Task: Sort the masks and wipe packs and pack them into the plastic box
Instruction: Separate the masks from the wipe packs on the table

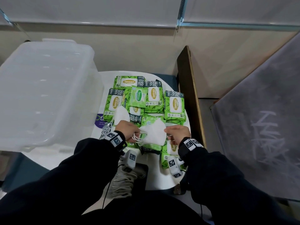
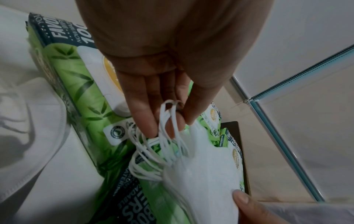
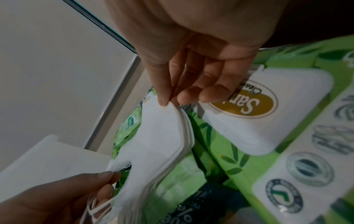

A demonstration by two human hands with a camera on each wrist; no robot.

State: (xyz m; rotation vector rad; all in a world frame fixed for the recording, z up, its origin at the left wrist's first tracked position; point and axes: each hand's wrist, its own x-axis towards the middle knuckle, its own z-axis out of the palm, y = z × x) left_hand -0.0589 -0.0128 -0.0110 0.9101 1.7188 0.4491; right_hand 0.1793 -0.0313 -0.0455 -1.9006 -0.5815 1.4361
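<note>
Between the two hands, just above the heap of green packs, hangs a stack of white masks (image 1: pixel 154 133), folded flat and several layers thick, as the right wrist view shows along its edge. The left hand (image 1: pixel 128 129) pinches the bunch of ear loops (image 2: pixel 153 151) at one end, fingers curled through the white cords; the right hand (image 1: pixel 177 133) pinches the opposite corner of the stack between thumb and fingertips (image 3: pixel 164 98), the other fingers loosely bent. One more mask (image 1: pixel 121 115) lies apart on the packs, just beyond the left hand.

The masks look very light and limp: the stack sags between the two grips, and the layers could fan out or slide off one another if held by the loops alone. A hold across the full thickness of the fabric, at the folded edge, seems safer than the cords, which stretch and tangle.

Around them, the wipe packs (image 1: pixel 174 106) cover most of the small white table (image 1: pixel 103 77); they appear soft, plump and a little slick in their film, heavier than the masks, best grasped by their long sides. A smaller pale pack (image 1: pixel 138 96) sits on top of the pile. The plastic box (image 1: pixel 45 88), translucent, stands to the left, touching the table edge; none of the goods can be seen inside it.
</note>
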